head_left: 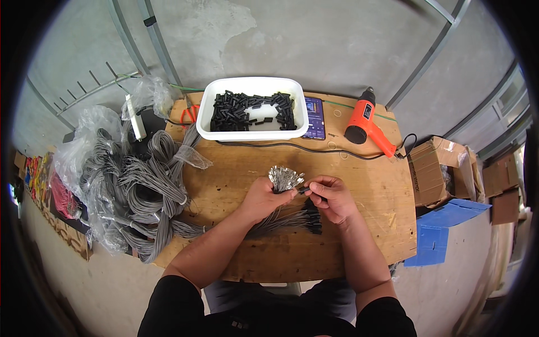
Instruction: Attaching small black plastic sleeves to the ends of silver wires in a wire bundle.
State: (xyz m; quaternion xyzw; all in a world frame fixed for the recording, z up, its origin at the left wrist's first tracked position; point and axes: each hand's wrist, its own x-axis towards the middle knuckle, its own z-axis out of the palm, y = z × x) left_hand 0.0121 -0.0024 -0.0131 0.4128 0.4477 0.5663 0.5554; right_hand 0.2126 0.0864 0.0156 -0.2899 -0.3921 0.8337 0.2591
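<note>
- The bundle of grey wires (281, 216) sits at the middle of the wooden board (365, 247), its metal terminal ends (285, 178) fanned up between your hands.
- Your left hand (263, 197) is clenched around the bundle just below the terminals; keep that grip firm so the ends stay spread.
- Your right hand (332, 196) pinches a small black sleeve (304, 190) at the terminals; line it up with one wire only.
- Black-sleeved ends (313, 216) lie under your right wrist; best keep them apart from bare ones.
- More sleeves wait in the white tray (254, 133); the orange heat gun (368, 126) lies to its right.
</note>
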